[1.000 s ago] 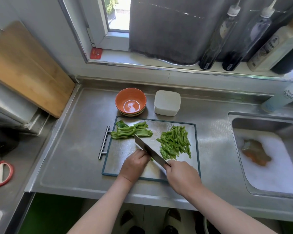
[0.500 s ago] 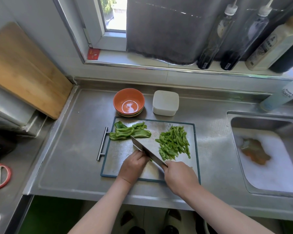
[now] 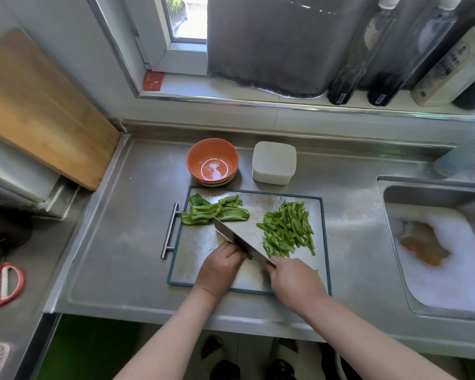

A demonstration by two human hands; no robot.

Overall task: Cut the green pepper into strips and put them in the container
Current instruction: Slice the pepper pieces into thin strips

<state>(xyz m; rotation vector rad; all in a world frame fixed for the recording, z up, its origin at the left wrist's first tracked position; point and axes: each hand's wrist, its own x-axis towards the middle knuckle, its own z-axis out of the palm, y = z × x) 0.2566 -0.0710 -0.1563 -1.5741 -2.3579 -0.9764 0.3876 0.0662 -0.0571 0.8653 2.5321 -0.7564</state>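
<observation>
Green pepper strips [image 3: 288, 231], thin and bright, lie heaped on the right half of the steel cutting board with a dark teal rim [image 3: 198, 242]. On the far left part of that board lie the wider green pepper slabs [image 3: 214, 212], stacked loosely and not yet sliced.

Between the two heaps runs the broad steel kitchen knife [image 3: 242, 234]. Its blade slants from the near right to the far left, and its tip reaches the slabs. The right hand [image 3: 296, 286] is closed in a fist round the knife's handle, which is hidden inside the grip. The left hand [image 3: 221, 267] sits just left of the blade, fingers curled with knuckles up and tips tucked down on a small green pepper piece [image 3: 249, 256]. Only a sliver of that piece shows against the blade.

Beyond the board stand an orange ceramic bowl [image 3: 198, 152] and, to its right, the white square plastic container [image 3: 274, 163], both clear of the board's far edge. No pepper is visible in the container.

The board rests on a stainless steel counter [image 3: 126, 242]. A steel sink [image 3: 433, 196] holding foamy water is at the right. A large wooden board [image 3: 39, 111] leans at the far left, and red-handled scissors [image 3: 6, 283] lie at the near left.
</observation>
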